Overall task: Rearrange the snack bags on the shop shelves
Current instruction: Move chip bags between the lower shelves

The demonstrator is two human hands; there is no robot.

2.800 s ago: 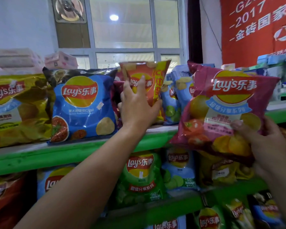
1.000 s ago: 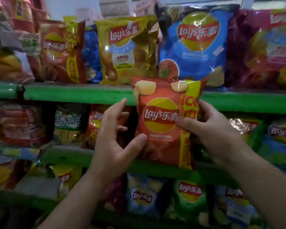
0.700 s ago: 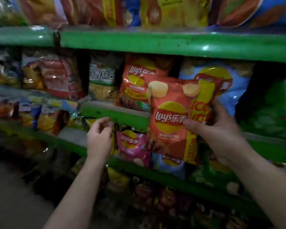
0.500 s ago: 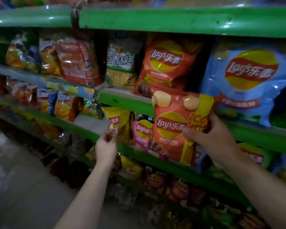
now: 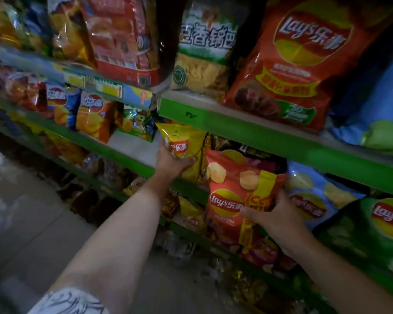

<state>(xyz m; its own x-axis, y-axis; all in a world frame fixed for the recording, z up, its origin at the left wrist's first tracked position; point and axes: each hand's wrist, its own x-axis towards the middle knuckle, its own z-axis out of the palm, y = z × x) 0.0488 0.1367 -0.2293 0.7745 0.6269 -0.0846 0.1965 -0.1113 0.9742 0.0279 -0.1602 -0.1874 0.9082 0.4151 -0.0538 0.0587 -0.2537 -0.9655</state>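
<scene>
Mid-swap, as judged: red Lay's bag (image 5: pixel 229 184) is being gripped by the right hand (image 5: pixel 279 219) in front of the lower shelf (image 5: pixel 123 157). Yellow Lay's bag (image 5: pixel 186 139) at that shelf is being gripped by the left hand (image 5: pixel 170 163). Next, a slot is probably being needed, with the red bag then slid in upright. "Lay's乐事" is being shown on both.
</scene>
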